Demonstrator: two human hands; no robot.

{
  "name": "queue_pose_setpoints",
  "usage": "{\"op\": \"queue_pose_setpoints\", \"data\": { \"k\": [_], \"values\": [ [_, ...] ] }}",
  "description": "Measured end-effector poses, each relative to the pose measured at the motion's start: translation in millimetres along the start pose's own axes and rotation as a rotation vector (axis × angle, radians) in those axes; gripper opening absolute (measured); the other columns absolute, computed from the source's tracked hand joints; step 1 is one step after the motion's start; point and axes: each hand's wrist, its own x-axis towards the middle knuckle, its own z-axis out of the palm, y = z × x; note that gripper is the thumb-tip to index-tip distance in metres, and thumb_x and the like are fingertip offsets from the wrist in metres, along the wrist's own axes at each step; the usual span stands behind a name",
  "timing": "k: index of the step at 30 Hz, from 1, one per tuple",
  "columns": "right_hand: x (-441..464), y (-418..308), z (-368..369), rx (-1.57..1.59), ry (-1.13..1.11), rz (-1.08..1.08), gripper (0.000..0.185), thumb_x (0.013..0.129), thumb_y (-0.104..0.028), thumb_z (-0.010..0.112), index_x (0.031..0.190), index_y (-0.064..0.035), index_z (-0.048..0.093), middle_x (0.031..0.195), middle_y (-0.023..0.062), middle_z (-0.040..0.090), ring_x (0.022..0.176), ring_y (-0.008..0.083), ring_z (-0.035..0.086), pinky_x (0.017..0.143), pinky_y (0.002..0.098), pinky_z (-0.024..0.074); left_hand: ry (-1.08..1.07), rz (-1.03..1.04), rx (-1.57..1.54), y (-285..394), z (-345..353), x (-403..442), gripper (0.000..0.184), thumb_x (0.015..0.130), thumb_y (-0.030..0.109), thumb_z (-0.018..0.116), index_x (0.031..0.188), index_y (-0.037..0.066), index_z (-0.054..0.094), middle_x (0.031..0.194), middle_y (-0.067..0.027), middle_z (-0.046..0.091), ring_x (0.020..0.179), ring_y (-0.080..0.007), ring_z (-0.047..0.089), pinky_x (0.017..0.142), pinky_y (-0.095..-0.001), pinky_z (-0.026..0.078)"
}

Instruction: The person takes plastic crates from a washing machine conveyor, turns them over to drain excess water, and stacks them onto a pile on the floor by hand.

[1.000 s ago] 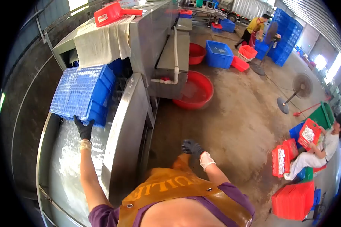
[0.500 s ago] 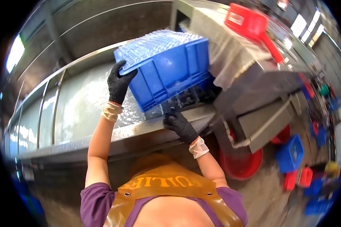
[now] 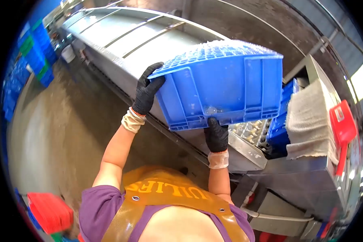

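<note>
A blue plastic crate (image 3: 226, 86) is tipped over in front of me, its wet gridded bottom facing up and one ribbed side facing me. My left hand (image 3: 147, 90), in a black glove with a pale cuff, is closed around the crate's left upper corner. Lower down, my right hand (image 3: 217, 136), gloved the same way, grips the crate's bottom edge near its middle; its fingertips are hidden behind that edge. Under the crate's right part, a perforated metal surface (image 3: 252, 133) with small pale pieces on it shows.
A long metal trough (image 3: 125, 30) with crossbars runs to the far left. To the right, a cloth (image 3: 310, 121) drapes over a metal housing, with a red scoop (image 3: 343, 123) on it. Another blue crate (image 3: 282, 125) sits beside the cloth. Red baskets (image 3: 50, 211) stand on the floor at lower left.
My view has swung, so the trough's far end and the floor at left now show. The crate is higher and nearer, and my right hand has come onto its lower edge.
</note>
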Motion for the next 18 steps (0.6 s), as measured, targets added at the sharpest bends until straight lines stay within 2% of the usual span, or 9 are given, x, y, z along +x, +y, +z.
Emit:
{"op": "queue_pose_setpoints", "data": {
  "k": [2,4,6,8,10,13,16,17,18],
  "values": [
    [30,-29,-1,0.121,0.004,0.107,0.041,0.068,0.005,0.063,0.106,-0.0091,0.056,0.100,0.0169,0.059,0.093,0.0300,0.057,0.082,0.0356,0.0450,0.114,0.050,-0.001,-6,-23,-25,0.038,0.085,0.016,0.057,0.119,0.003,0.050,0.100,-0.0028,0.054,0.090,-0.0086,0.049,0.082,-0.0233,0.042],
    [48,-55,3,0.814,-0.150,0.752,0.032,0.070,0.000,0.066,0.100,-0.0050,0.057,0.095,0.0103,0.059,0.084,0.0208,0.058,0.077,0.0323,0.0459,0.196,0.087,-0.006,-33,-58,-52,0.039,0.087,0.021,0.055,0.121,0.004,0.048,0.104,-0.0031,0.053,0.090,-0.0091,0.050,0.082,-0.0231,0.042],
    [63,-80,18,0.922,-0.216,0.738,0.028,0.071,-0.004,0.067,0.097,-0.0033,0.058,0.089,0.0041,0.058,0.080,0.0135,0.054,0.073,0.0289,0.0453,0.230,0.124,0.061,-42,-87,-82,0.038,0.088,0.019,0.053,0.121,0.003,0.047,0.107,-0.0027,0.052,0.093,-0.0107,0.049,0.085,-0.0254,0.041],
    [73,-103,38,0.912,-0.417,0.565,0.027,0.071,-0.004,0.068,0.096,-0.0045,0.059,0.087,0.0023,0.059,0.080,0.0127,0.055,0.073,0.0282,0.0455,0.287,-0.294,0.013,-58,-119,-115,0.041,0.086,0.015,0.056,0.122,0.002,0.044,0.107,-0.0042,0.052,0.098,-0.0136,0.048,0.089,-0.0290,0.039],
    [76,-120,71,0.954,-0.578,0.524,0.028,0.072,-0.002,0.068,0.099,-0.0044,0.059,0.091,0.0018,0.061,0.084,0.0112,0.055,0.074,0.0272,0.0461,0.363,-0.172,0.045,-56,-131,-142,0.054,0.078,0.013,0.065,0.125,0.001,0.040,0.111,-0.0085,0.049,0.104,-0.0179,0.046,0.092,-0.0328,0.037],
    [73,-143,131,0.702,-0.711,0.243,0.036,0.077,-0.014,0.065,0.111,-0.0039,0.054,0.089,0.0132,0.064,0.082,0.0211,0.062,0.073,0.0344,0.0485,0.476,0.204,0.414,-22,-131,-160,0.078,0.063,0.017,0.077,0.125,-0.003,0.035,0.124,-0.0163,0.033,0.114,-0.0245,0.039,0.094,-0.0364,0.036],
    [68,-190,192,0.626,-0.802,0.145,0.042,0.077,-0.020,0.064,0.115,-0.0071,0.051,0.090,0.0181,0.063,0.083,0.0303,0.062,0.072,0.0381,0.0484,0.576,0.213,0.572,16,-134,-163,0.079,0.061,0.022,0.079,0.122,-0.005,0.035,0.120,-0.0154,0.040,0.110,-0.0241,0.043,0.092,-0.0357,0.038],
    [72,-217,185,0.192,-0.862,-0.054,0.049,0.075,-0.024,0.065,0.118,-0.0084,0.048,0.094,0.0194,0.061,0.083,0.0368,0.059,0.071,0.0411,0.0480,0.687,0.091,0.498,4,-145,-170,0.080,0.060,0.023,0.080,0.121,-0.005,0.036,0.116,-0.0146,0.044,0.105,-0.0237,0.047,0.089,-0.0354,0.040],
    [62,-225,197,0.214,-0.900,-0.078,0.049,0.075,-0.024,0.065,0.118,-0.0084,0.048,0.094,0.0194,0.061,0.083,0.0368,0.059,0.071,0.0411,0.0480,0.842,-0.081,0.315,2,-158,-171,0.075,0.063,0.022,0.078,0.119,-0.004,0.037,0.109,-0.0132,0.050,0.097,-0.0230,0.051,0.084,-0.0348,0.043]
  ]
}}
